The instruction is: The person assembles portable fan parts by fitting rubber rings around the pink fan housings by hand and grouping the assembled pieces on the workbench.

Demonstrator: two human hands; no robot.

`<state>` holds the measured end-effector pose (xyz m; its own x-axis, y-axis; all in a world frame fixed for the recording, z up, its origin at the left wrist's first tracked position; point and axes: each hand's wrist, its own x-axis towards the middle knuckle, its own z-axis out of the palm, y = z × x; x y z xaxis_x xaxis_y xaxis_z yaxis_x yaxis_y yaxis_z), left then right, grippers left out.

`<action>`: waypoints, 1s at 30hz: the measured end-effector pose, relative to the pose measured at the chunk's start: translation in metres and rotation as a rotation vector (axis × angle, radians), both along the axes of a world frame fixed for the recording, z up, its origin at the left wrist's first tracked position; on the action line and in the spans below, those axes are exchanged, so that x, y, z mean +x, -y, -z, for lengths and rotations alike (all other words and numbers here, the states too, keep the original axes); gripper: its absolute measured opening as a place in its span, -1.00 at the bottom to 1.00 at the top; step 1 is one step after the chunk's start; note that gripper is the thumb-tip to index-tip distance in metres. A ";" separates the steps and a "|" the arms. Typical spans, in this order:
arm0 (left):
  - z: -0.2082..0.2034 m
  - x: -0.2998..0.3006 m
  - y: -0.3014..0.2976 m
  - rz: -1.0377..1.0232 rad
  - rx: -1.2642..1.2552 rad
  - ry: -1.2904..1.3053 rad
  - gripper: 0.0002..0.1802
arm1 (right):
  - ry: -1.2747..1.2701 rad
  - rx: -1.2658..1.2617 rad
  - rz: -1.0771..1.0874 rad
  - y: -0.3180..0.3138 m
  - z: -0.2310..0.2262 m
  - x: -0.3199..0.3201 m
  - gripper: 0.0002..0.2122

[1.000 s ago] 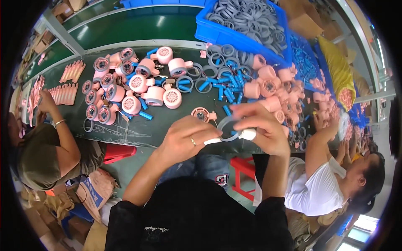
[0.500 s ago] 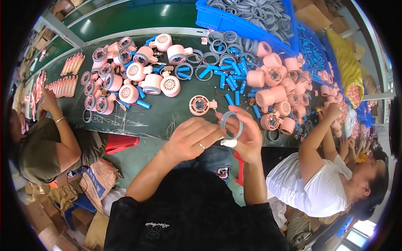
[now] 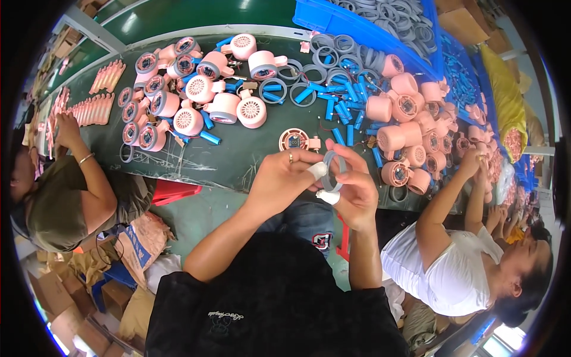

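Note:
A grey plastic ring point(image 3: 333, 179) is held up in front of me, just above the table's near edge. My right hand point(image 3: 358, 196) grips it between the fingers and a white-wrapped thumb. My left hand point(image 3: 278, 180) pinches the ring's left side, its thumb also wrapped in white; part of its fingertips is hidden. Just beyond the hands lies a pink round fan housing point(image 3: 305, 141) with a circuit board facing up. Blue cylindrical batteries point(image 3: 343, 135) lie close to the right fingertips.
Pink fan housings point(image 3: 203, 88) crowd the table's left, and more housings point(image 3: 399, 136) pile up on the right. Behind, a blue crate point(image 3: 367, 34) holds grey rings. One person point(image 3: 71, 202) works at left, another person point(image 3: 455, 262) at right. A red stool point(image 3: 175, 191) stands under the edge.
My left hand has turned and brought its wrapped thumb onto the ring. The ring now appears more edge-on. The table scene has shifted slightly right in view.

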<state>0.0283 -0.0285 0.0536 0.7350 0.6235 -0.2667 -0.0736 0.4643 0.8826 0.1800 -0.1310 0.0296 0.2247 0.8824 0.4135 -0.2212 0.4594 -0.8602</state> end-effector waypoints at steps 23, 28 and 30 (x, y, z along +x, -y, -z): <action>-0.014 -0.006 0.011 -0.092 1.146 -0.149 -0.67 | -0.262 -0.281 0.020 0.004 -0.009 -0.009 -0.18; -0.020 -0.008 0.010 -0.055 1.218 -0.207 -0.72 | -0.551 -0.318 -0.091 0.004 -0.008 -0.008 -0.25; -0.011 -0.014 0.006 -0.040 1.254 -0.215 -0.69 | -0.554 -0.244 -0.137 0.005 0.001 -0.002 -0.26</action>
